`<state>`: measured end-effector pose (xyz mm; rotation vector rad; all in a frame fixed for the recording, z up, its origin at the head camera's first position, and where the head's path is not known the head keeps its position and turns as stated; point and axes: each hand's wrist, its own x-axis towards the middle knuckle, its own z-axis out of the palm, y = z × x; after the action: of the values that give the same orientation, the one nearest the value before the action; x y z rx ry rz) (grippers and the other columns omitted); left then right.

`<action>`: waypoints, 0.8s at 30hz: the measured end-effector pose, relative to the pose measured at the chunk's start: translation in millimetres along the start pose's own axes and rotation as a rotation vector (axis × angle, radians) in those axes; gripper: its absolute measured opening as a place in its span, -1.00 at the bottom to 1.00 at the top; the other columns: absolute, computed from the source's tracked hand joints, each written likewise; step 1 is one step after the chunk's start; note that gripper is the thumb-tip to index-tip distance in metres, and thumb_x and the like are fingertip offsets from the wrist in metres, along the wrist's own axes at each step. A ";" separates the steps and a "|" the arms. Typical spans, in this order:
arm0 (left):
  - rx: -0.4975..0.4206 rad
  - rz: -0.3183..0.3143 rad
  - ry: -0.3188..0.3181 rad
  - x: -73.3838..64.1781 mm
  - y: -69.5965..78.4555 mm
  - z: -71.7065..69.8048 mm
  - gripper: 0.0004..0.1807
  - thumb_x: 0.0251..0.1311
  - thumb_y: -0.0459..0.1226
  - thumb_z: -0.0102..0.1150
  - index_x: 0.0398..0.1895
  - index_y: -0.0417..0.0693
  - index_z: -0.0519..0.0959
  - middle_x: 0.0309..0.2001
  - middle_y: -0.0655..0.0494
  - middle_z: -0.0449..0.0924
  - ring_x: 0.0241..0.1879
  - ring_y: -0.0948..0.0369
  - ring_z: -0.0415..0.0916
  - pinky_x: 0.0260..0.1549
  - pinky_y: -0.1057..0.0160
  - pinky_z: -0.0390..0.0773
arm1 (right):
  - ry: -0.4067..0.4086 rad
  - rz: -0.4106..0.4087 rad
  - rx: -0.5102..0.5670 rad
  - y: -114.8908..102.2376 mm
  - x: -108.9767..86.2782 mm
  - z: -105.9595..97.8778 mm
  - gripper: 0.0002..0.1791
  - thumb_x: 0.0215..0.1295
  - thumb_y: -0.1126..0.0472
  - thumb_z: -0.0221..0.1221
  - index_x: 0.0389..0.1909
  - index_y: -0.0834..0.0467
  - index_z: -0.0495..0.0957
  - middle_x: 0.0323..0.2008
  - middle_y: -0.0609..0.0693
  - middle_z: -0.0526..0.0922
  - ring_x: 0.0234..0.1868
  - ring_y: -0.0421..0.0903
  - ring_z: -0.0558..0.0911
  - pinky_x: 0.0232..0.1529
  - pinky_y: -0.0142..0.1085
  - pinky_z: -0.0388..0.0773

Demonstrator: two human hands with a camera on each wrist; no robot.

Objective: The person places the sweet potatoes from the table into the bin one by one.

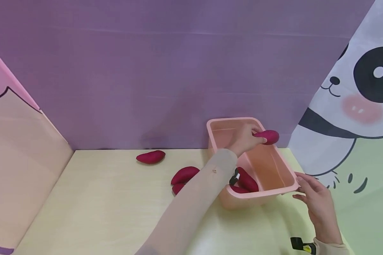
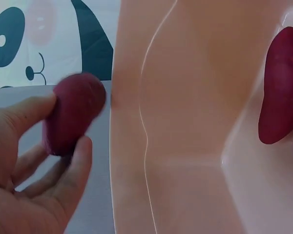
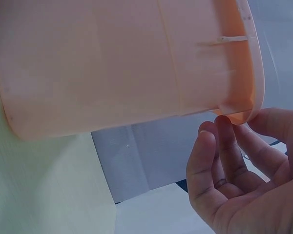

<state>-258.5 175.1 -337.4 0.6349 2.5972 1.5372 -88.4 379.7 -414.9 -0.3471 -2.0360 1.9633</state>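
Note:
A dark red sweet potato (image 1: 269, 137) is in my left hand (image 1: 245, 138), which pinches it between thumb and fingers above the right rim of a pink plastic bin (image 1: 261, 194). In the left wrist view the held sweet potato (image 2: 73, 112) appears beside the bin's wall, level with its edge. On the bin floor lie sweet potatoes (image 1: 248, 180), partly hidden by the near wall and a wrist camera. My right hand (image 1: 318, 202) pinches the bin's near right corner by its rim, thumb on top and a finger underneath, as the right wrist view also shows.
One sweet potato (image 1: 151, 157) lies at the table's back, left of the bin. Two more, an upper one (image 1: 184, 175) and a lower one (image 1: 177, 188), sit nearer the bin, partly behind my left sleeve (image 1: 191, 205). A purple backdrop (image 1: 131, 78) stands behind the table.

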 end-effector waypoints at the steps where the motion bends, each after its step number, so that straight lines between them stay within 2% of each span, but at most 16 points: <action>1: 0.045 0.000 0.005 0.9 -0.7 0.8 -0.76 0.13 -0.15 0.47 -0.15 0.02 0.71 -0.36 0.27 0.60 -0.36 0.29 0.49 -0.39 0.40 0.49 | -0.001 -0.003 -0.006 0.1 0.0 0.4 -0.75 0.41 0.16 0.24 0.03 0.12 0.69 -0.23 -0.17 0.69 -0.33 -0.18 0.66 -0.40 -0.33 0.65; 5: 0.229 -0.003 0.007 3.3 -0.9 0.9 -0.80 0.16 -0.15 0.44 -0.25 -0.02 0.67 -0.42 0.23 0.57 -0.41 0.27 0.47 -0.40 0.41 0.46 | 0.006 -0.009 -0.021 0.0 0.2 -0.1 -0.73 0.41 0.16 0.24 0.05 0.15 0.68 -0.22 -0.17 0.69 -0.32 -0.18 0.66 -0.40 -0.33 0.65; 8: 0.341 -0.018 -0.023 1.7 1.5 -0.1 -0.81 0.18 -0.15 0.42 -0.37 -0.01 0.60 -0.54 0.19 0.49 -0.50 0.26 0.43 -0.48 0.41 0.44 | 0.012 0.000 -0.029 -0.1 0.7 0.3 -0.71 0.41 0.15 0.24 0.06 0.16 0.67 -0.22 -0.18 0.69 -0.32 -0.19 0.66 -0.40 -0.33 0.65; 12: 0.418 -0.072 -0.092 -5.6 7.3 0.7 -0.85 0.14 -0.23 0.45 -0.47 0.00 0.63 -0.65 0.13 0.37 -0.60 0.23 0.39 -0.62 0.41 0.42 | 0.017 0.009 -0.028 -0.9 1.4 1.5 -0.72 0.41 0.14 0.25 0.06 0.14 0.67 -0.21 -0.18 0.68 -0.32 -0.19 0.66 -0.39 -0.33 0.65; 15: 0.450 -0.156 -0.149 -10.9 10.2 2.8 -0.90 0.02 -0.34 0.50 -0.51 0.01 0.73 -0.64 0.12 0.39 -0.58 0.21 0.42 -0.69 0.38 0.44 | 0.016 0.010 -0.023 -0.4 1.6 3.0 -0.73 0.41 0.13 0.25 0.04 0.13 0.68 -0.23 -0.18 0.69 -0.33 -0.20 0.66 -0.40 -0.33 0.65; 17: 0.588 -0.127 -0.182 -10.9 9.9 4.4 -0.90 -0.06 -0.32 0.51 -0.57 0.03 0.73 -0.61 0.14 0.40 -0.55 0.21 0.41 -0.66 0.37 0.43 | 0.015 0.015 -0.025 0.2 1.9 4.2 -0.73 0.41 0.13 0.25 0.04 0.13 0.67 -0.23 -0.18 0.69 -0.33 -0.20 0.66 -0.40 -0.32 0.65; 19: 0.675 -0.096 -0.194 -9.9 9.0 5.8 -0.88 -0.08 -0.31 0.51 -0.61 0.05 0.72 -0.55 0.16 0.47 -0.51 0.22 0.43 -0.63 0.38 0.44 | 0.014 0.015 -0.040 0.6 2.8 5.3 -0.72 0.41 0.11 0.24 0.05 0.13 0.67 -0.24 -0.19 0.69 -0.33 -0.21 0.66 -0.40 -0.33 0.65; 21: 0.785 -0.006 -0.187 -7.4 7.4 6.8 -0.87 0.00 -0.27 0.44 -0.61 0.06 0.68 -0.49 0.19 0.49 -0.48 0.24 0.43 -0.58 0.39 0.42 | 0.014 0.013 -0.048 1.1 3.6 6.0 -0.71 0.42 0.11 0.24 0.06 0.15 0.66 -0.24 -0.19 0.69 -0.33 -0.20 0.66 -0.40 -0.33 0.65; 22: 0.819 0.031 -0.182 -6.3 6.6 7.1 -0.87 0.03 -0.26 0.40 -0.61 0.08 0.67 -0.46 0.20 0.50 -0.46 0.25 0.43 -0.56 0.39 0.41 | 0.016 0.012 -0.048 1.4 4.1 6.3 -0.71 0.42 0.11 0.24 0.06 0.15 0.66 -0.24 -0.19 0.69 -0.33 -0.20 0.66 -0.40 -0.33 0.65; 24: 0.805 0.056 -0.176 -5.2 6.3 7.4 -0.89 0.09 -0.25 0.37 -0.55 0.07 0.67 -0.44 0.20 0.53 -0.44 0.24 0.44 -0.53 0.39 0.41 | 0.019 0.010 -0.050 2.2 4.8 6.6 -0.71 0.41 0.11 0.24 0.05 0.15 0.66 -0.24 -0.19 0.68 -0.33 -0.19 0.66 -0.40 -0.33 0.64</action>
<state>-249.9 181.9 -336.6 0.8308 3.0016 0.3450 -95.4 375.4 -417.1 -0.3854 -2.0786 1.9100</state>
